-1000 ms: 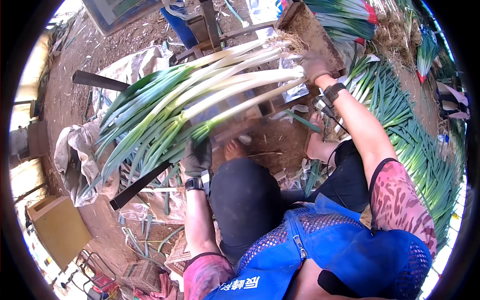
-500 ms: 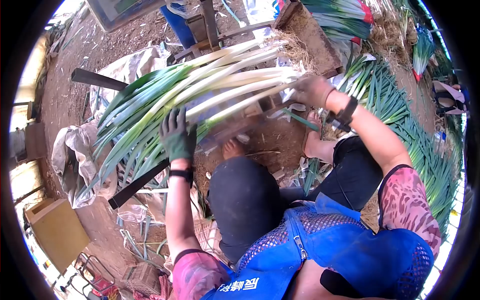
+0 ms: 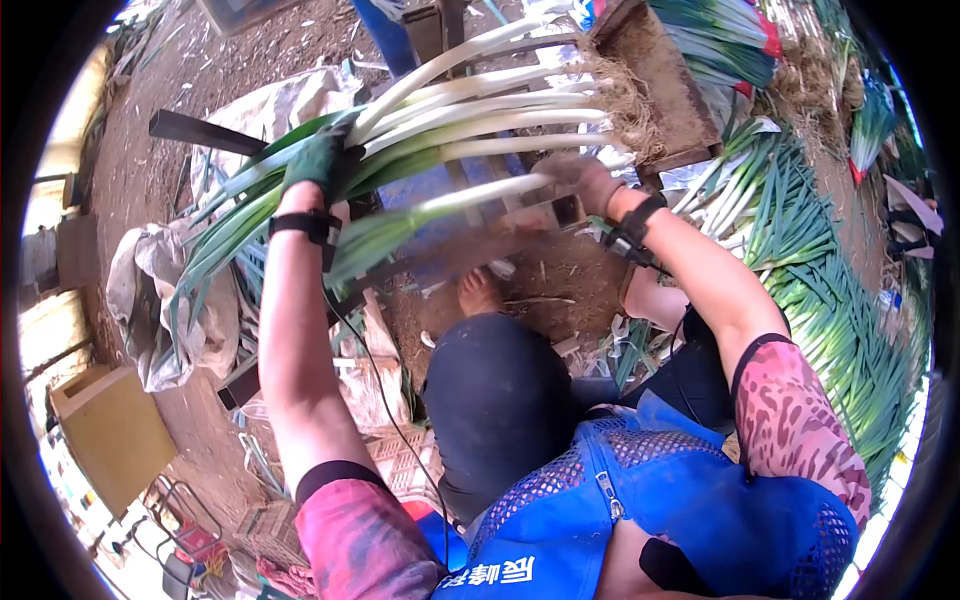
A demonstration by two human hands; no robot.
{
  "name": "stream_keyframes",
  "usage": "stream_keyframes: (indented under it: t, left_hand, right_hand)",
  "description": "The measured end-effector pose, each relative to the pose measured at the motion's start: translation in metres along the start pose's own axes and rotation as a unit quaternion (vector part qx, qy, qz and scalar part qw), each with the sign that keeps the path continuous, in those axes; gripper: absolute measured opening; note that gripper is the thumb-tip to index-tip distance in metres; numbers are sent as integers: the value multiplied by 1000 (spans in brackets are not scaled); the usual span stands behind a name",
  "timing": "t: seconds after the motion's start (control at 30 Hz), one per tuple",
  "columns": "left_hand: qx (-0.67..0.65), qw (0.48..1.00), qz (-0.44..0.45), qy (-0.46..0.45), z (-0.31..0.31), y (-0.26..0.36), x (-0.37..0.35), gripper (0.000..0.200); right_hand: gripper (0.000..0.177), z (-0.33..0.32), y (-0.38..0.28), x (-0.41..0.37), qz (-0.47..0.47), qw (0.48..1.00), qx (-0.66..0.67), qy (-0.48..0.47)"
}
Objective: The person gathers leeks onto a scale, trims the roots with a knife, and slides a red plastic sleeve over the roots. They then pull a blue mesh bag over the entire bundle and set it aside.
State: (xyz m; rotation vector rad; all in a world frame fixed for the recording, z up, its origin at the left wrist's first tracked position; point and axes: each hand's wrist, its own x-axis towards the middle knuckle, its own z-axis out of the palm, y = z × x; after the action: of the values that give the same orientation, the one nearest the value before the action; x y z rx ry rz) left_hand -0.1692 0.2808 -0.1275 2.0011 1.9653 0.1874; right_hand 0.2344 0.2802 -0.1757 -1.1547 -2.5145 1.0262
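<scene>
A spread bunch of long green onions (image 3: pixel 490 115) lies across a low stand in front of me, roots to the right and green leaves to the left. My left hand (image 3: pixel 322 165), in a dark green glove, is closed around the stalks where white turns to green. My right hand (image 3: pixel 585 182), also gloved and slightly blurred, grips the white root end of one green onion (image 3: pixel 470 200). That onion lies apart on the near side of the bunch, its leaves smeared by motion.
A rusty metal plate (image 3: pixel 660 80) stands by the roots. To the right lies a long heap of green onions (image 3: pixel 800 240), with tied bundles (image 3: pixel 715 40) beyond. Dark metal bars (image 3: pixel 205 132) stick out at left near a pale sack (image 3: pixel 165 300). A yellowish box (image 3: pixel 115 440) stands lower left.
My left hand has moved up and left onto the bunch and closed on stalks. My right hand has shifted slightly left and down, with one onion now apart from the others.
</scene>
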Motion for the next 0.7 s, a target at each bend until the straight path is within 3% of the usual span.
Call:
stream_keyframes:
  t: [0.07,0.1,0.17,0.27,0.37,0.5,0.53,0.63,0.67,0.7]
  left_hand:
    - [15,997,28,-65,-10,-4,8,51]
    - [46,992,72,-91,-23,-3,10,51]
    - [8,990,76,-122,-25,-18,21,53]
    - [39,992,65,-102,-33,-10,27,53]
    - [45,995,37,-82,-35,24,9,48]
    - [0,995,91,-32,43,30,-25,47]
    - [-28,994,64,-83,37,58,-40,51]
    - [50,980,188,-44,88,75,-66,52]
    - [26,985,151,-82,93,79,-69,52]
    - [3,986,113,-120,89,86,-69,51]
  right_hand:
    - [27,-5,2,-5,36,994,100,-4]
    - [29,-4,8,-4,29,992,121,-5]
    - [25,-5,7,-1,9,992,122,-22]
    - [23,8,1,21,7,975,-114,-189]
    - [22,16,-7,16,23,968,-159,-191]
    - [31,1,-2,-15,75,978,-155,-118]
    - [34,5,10,-22,98,980,-122,-123]
    - [37,15,22,-32,37,981,-182,-54]
    - [40,14,21,-32,90,973,-181,-110]
    - [40,3,8,-36,97,974,-178,-100]
